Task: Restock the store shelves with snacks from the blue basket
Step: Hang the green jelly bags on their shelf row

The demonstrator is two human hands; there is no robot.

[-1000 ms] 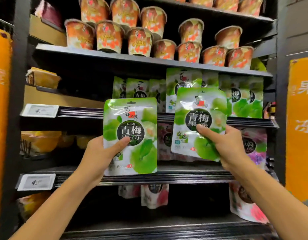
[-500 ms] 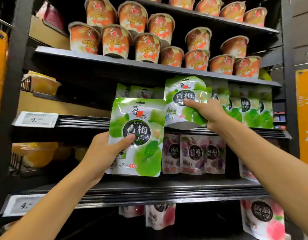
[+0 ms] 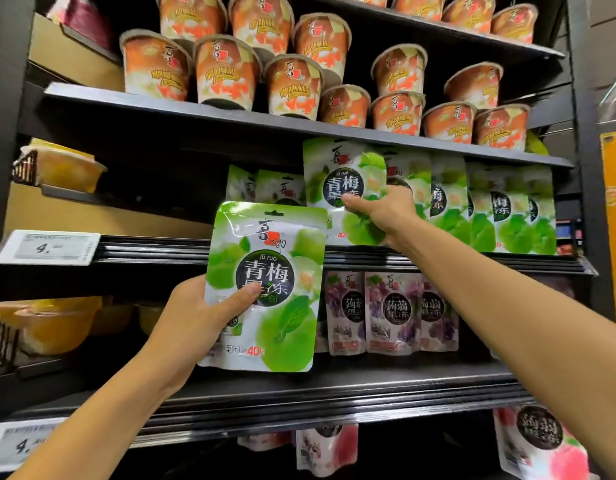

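on the middle shelf, under the orange cups: right hand closed on a green pouch, set upright among the green row. in front, below: left hand clasps a second pouch, upright, off the shelf.

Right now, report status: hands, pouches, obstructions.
Left hand holds one green pouch below shelf level. Right hand sets second green pouch among shelved green pouches. Nothing blocking.

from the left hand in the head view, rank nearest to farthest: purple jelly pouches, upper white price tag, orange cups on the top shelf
1. Purple jelly pouches, just right of the left hand, same shelf level.
2. Upper white price tag, up and left.
3. Orange cups, highest, on the shelf above.
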